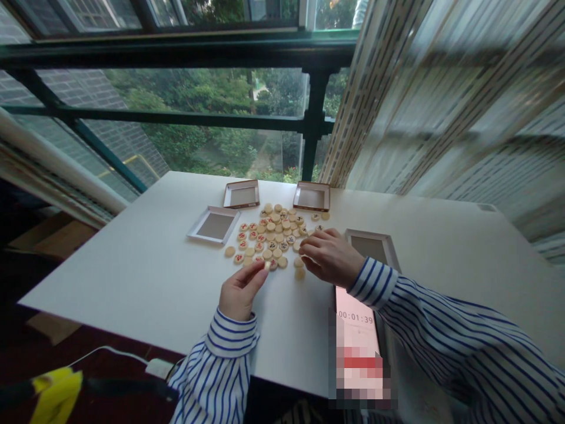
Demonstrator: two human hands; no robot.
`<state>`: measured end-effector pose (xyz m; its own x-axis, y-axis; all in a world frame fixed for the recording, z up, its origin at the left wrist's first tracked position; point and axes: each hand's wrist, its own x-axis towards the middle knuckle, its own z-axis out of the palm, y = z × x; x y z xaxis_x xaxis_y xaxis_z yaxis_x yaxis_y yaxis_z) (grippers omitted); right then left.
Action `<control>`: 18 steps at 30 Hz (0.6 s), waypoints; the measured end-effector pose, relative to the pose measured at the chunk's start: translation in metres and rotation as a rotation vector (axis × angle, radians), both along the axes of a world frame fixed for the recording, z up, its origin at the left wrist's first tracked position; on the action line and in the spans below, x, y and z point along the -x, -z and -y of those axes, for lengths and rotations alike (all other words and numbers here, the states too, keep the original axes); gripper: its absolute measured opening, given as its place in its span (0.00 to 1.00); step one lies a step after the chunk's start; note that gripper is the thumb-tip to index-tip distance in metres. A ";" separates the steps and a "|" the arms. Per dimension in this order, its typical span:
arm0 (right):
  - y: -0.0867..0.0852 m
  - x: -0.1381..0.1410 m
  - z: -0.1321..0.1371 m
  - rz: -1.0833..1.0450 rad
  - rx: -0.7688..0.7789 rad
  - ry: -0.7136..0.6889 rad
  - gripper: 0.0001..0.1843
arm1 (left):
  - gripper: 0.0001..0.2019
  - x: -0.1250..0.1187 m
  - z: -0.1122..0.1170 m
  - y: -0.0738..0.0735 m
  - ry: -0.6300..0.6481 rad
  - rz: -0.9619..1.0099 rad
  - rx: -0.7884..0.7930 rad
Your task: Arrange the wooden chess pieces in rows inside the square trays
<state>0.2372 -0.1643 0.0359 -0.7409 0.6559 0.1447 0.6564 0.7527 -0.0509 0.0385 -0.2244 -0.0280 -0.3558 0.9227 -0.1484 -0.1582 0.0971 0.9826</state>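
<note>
Round wooden Chinese chess pieces lie spread over the middle of the white table, some with red or dark characters showing and some blank side up. At the near edge of the spread, my left hand pinches one chess piece between thumb and fingers. My right hand reaches in from the right, palm down, its fingertips at the pieces on that side. Whether those fingers grip a piece is hidden. Just left of it, two blank pieces sit close together.
Shallow box lids or trays stand around the pieces: one at back left, one at back right, one at left, one at right. A phone showing a timer lies near the front edge. Windows and curtains border the table.
</note>
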 end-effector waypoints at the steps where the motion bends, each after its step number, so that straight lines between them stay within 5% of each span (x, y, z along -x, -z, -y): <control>1: 0.000 0.000 0.001 0.000 -0.003 -0.004 0.10 | 0.20 0.001 -0.001 0.000 0.003 0.057 0.028; 9: -0.003 0.005 0.005 -0.012 -0.016 -0.033 0.10 | 0.18 0.001 0.002 -0.002 -0.012 0.349 0.093; 18: -0.005 0.013 0.012 -0.053 -0.003 -0.068 0.10 | 0.13 -0.007 0.007 -0.007 0.012 0.465 0.127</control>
<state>0.2244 -0.1763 0.0408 -0.7752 0.6036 0.1864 0.5999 0.7958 -0.0822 0.0460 -0.2315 -0.0210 -0.2140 0.8907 -0.4011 -0.5764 0.2164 0.7880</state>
